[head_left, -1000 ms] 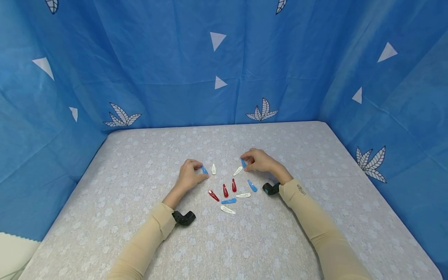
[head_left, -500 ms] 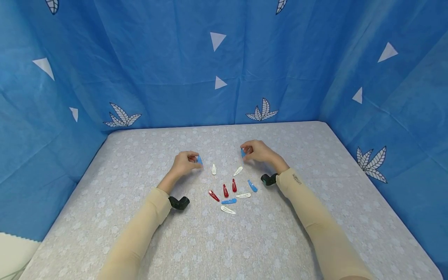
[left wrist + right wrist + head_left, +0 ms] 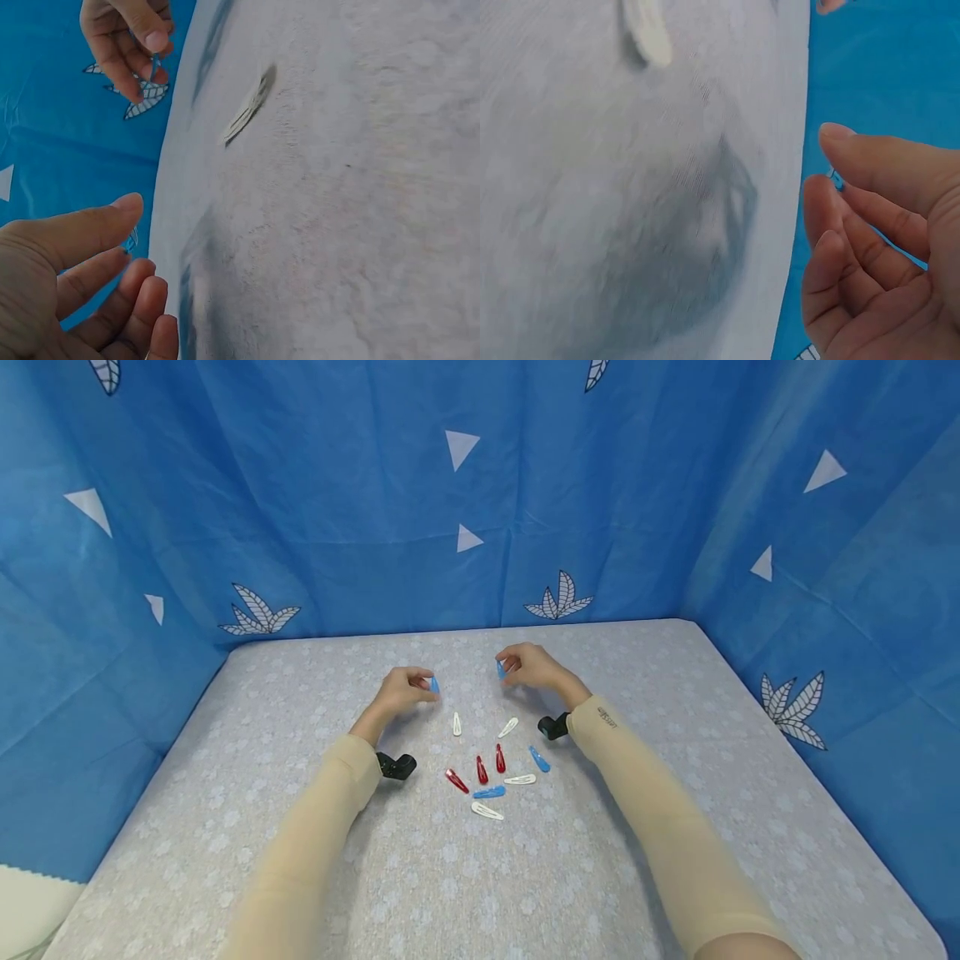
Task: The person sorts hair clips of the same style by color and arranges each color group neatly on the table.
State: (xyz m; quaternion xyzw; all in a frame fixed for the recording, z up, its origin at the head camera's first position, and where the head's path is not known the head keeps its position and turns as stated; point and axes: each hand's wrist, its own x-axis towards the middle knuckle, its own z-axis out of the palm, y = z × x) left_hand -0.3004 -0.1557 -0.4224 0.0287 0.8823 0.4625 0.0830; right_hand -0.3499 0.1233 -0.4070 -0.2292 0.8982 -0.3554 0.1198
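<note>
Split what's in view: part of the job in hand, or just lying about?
In the job, apparently:
blue clip, pinched in left hand
other held clip, pinched in right hand

Lying about, untouched:
three red clips
four white clips
two more blue clips

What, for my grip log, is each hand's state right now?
Left hand: closed, holding a blue snap hair clip.
Right hand: closed, holding a second blue snap hair clip.

The left hand (image 3: 402, 692) and right hand (image 3: 531, 667) partly hide 2 blue clips (image 3: 434, 686). In the right wrist view, 1 white clip (image 3: 649, 31) is blurred, cut at top.
</note>
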